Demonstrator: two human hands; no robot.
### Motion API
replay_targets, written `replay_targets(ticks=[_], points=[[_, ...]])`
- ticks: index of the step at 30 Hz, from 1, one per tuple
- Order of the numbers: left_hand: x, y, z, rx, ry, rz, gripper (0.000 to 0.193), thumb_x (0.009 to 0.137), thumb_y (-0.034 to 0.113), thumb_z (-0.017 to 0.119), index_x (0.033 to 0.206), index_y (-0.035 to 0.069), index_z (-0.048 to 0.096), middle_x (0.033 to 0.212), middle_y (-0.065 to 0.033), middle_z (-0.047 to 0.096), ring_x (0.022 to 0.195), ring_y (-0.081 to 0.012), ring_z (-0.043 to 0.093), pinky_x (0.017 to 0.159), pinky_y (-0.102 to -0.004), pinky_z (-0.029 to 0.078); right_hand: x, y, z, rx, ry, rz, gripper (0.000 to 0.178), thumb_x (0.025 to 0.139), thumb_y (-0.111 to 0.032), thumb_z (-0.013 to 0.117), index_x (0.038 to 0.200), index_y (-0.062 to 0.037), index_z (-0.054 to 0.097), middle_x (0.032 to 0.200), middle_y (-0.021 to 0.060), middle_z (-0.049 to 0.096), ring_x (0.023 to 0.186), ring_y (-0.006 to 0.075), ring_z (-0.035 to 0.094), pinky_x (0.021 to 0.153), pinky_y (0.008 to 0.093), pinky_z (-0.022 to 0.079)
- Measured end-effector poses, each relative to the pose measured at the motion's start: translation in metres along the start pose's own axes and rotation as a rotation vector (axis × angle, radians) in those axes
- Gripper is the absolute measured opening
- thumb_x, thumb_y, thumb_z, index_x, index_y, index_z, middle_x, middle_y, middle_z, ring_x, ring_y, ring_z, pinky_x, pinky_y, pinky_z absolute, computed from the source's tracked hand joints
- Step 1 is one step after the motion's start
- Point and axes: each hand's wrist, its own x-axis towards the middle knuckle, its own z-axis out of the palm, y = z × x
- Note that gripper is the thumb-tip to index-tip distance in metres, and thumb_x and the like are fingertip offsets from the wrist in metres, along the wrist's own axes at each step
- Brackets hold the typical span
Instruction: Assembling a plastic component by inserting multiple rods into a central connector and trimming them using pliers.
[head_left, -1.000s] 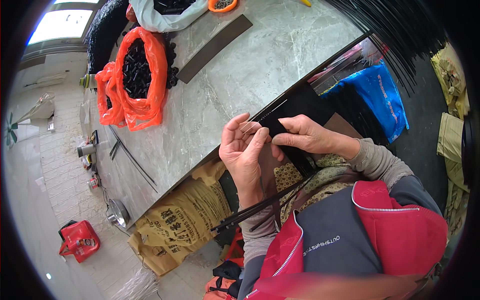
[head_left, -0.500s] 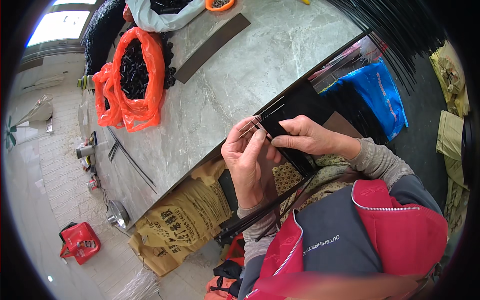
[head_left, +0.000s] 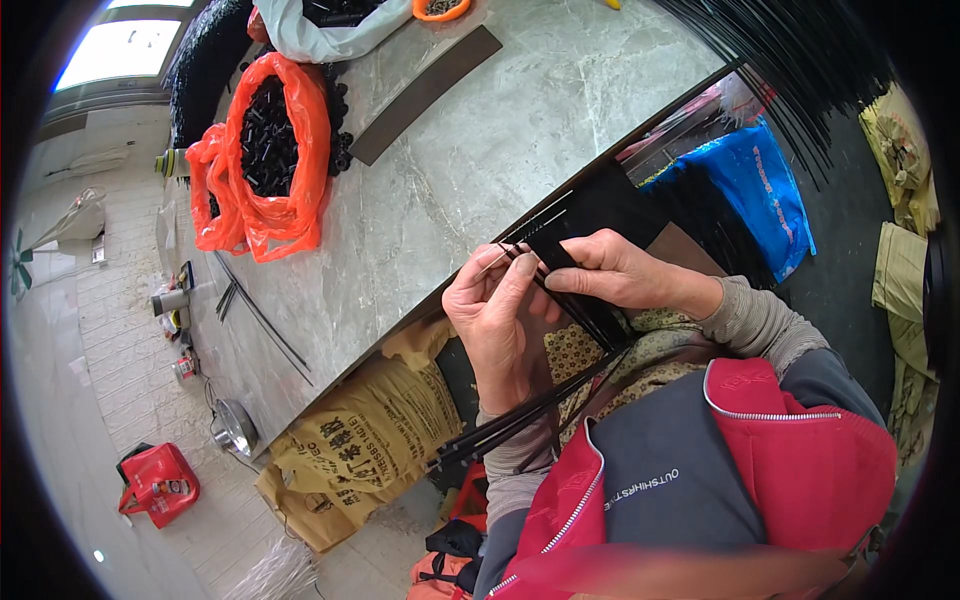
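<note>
Over the lap, close to the table's near edge, both of my hands work at the same spot. My left hand (head_left: pixel 492 312) is closed, thumb against fingers, on several thin rods (head_left: pixel 547 221) whose light tips stick out past the fingertips. My right hand (head_left: pixel 618 270) pinches a flat black strip (head_left: pixel 549 250) between thumb and fingers, right beside those rods. Whether rods and strip are joined is hidden by the fingers. Long black rods (head_left: pixel 510 422) run from the lap across my left forearm.
On the grey marbled table (head_left: pixel 470 130) lie a curved dark brown strip (head_left: pixel 425 95) and orange bags (head_left: pixel 315 180) of short black tubes. Thin black rods (head_left: pixel 262 325) lie at its left. A brown sack (head_left: pixel 370 440) sits below the edge; a blue bag (head_left: pixel 765 190) is at right.
The thin rods between my hands have shifted slightly, with fewer light lengths showing at my left fingertips. The long black rods over my left forearm have moved a little. Both hands keep their grips.
</note>
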Motion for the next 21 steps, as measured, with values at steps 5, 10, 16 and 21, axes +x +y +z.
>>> replay_targets(ticks=[5,10,16,21], points=[[0.001,-0.003,-0.001,0.021,0.004,0.001,0.008,0.089,-0.006,0.066,0.097,-0.004,0.064,0.078,-0.0104,0.065,0.052,-0.0117,0.054,0.041,-0.0282,0.045,0.0,0.002,-0.002,-0.003,0.006,-0.002,0.021,0.102,-0.015,0.055,0.108,0.0031,0.064,0.091,0.0078,0.071,0.081,0.0121,0.068,0.073,0.0264,0.056],[0.003,-0.005,-0.014,-0.041,-0.017,-0.037,0.014,0.088,-0.005,0.067,0.103,-0.005,0.066,0.087,-0.0131,0.069,0.067,-0.0147,0.063,0.059,-0.0275,0.053,0.0,0.0,-0.001,0.021,0.018,-0.003,0.022,0.102,-0.014,0.055,0.112,0.0034,0.063,0.09,0.0085,0.071,0.08,0.0125,0.068,0.073,0.0259,0.056],[0.002,-0.009,-0.019,0.046,0.005,-0.005,0.016,0.089,-0.003,0.068,0.104,-0.006,0.066,0.092,-0.0146,0.071,0.076,-0.0162,0.068,0.069,-0.0274,0.057,0.001,-0.001,-0.001,0.033,0.029,0.007,0.023,0.102,-0.015,0.055,0.114,0.0037,0.063,0.09,0.0085,0.071,0.08,0.0124,0.069,0.073,0.0258,0.056],[0.002,-0.007,-0.013,0.034,-0.005,-0.018,0.014,0.089,-0.003,0.067,0.103,-0.006,0.066,0.091,-0.0133,0.071,0.075,-0.0156,0.067,0.07,-0.0262,0.056,0.001,0.0,-0.002,0.031,0.032,-0.003,0.023,0.102,-0.015,0.054,0.113,0.0035,0.064,0.09,0.0083,0.072,0.08,0.0122,0.069,0.073,0.0256,0.056]])
